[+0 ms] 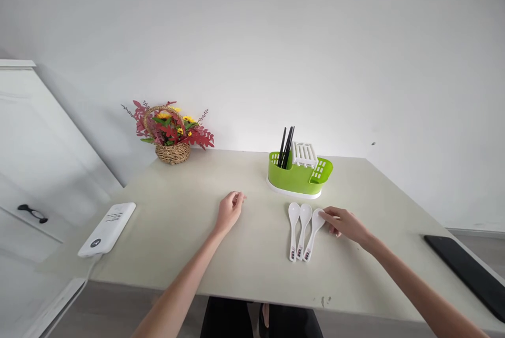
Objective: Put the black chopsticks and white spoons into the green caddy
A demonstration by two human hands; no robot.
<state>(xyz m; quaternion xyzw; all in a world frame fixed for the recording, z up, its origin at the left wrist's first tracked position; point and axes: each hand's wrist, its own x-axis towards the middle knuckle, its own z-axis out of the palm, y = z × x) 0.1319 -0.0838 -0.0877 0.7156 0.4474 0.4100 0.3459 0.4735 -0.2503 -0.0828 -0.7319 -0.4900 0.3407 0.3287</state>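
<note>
Two bare forearms reach over the near edge of the pale beige table [177, 254]; the right hand [345, 224] rests its fingertips on the bowl of the rightmost of three white plastic soup spoons [303, 230], touching it without closing around it; the spoons lie side by side, handles toward the person, just in front of the lime-green plastic cutlery caddy [295, 175] holding black chopsticks [286, 147]; the left hand [229, 210] lies loosely curled and empty on the tabletop, well apart from them; a wicker basket of red and yellow flowers [170, 132] stands at the far left by the wall.

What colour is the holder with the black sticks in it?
The holder is bright green on a white base; the head view shows it.
</note>
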